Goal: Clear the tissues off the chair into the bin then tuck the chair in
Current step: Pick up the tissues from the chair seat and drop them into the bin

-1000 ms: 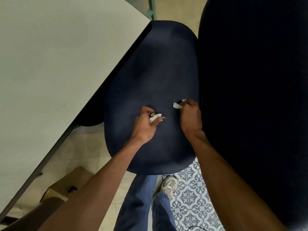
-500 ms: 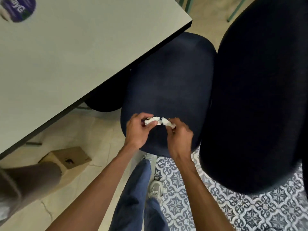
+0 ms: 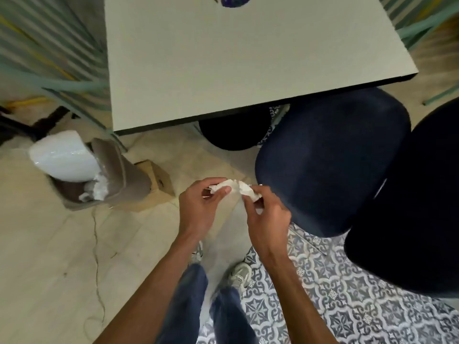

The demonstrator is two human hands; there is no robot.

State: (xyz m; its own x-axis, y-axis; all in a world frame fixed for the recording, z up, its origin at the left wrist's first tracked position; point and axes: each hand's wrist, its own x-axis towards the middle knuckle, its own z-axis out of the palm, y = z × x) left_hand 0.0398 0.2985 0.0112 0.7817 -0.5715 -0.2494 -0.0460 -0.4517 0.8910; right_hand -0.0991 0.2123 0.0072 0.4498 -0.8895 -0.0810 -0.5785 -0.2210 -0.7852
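1. Tissues [image 3: 234, 191] sat pinched between my left hand [image 3: 201, 209] and right hand [image 3: 267, 219], both closed on them, over the floor beside the chair [image 3: 330, 170].
2. I judged loose scraps could drop short of the bin [image 3: 104, 180], well apart to my left.
3. Writing on the purple object [image 3: 234, 0] on the table [image 3: 248, 58] was too blurred to read.

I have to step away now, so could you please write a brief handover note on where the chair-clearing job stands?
Left hand: grip shut on a crumpled tissue.
Right hand: grip shut on a second tissue; both are held together in front of the body, off the chair.
Chair seat: no tissues visible on it; it sits mostly out from under the table.
Bin: on the floor to the left, white waste already inside.
Done: tissues picked up.
Left: drop both into the bin, then tuck the chair in.
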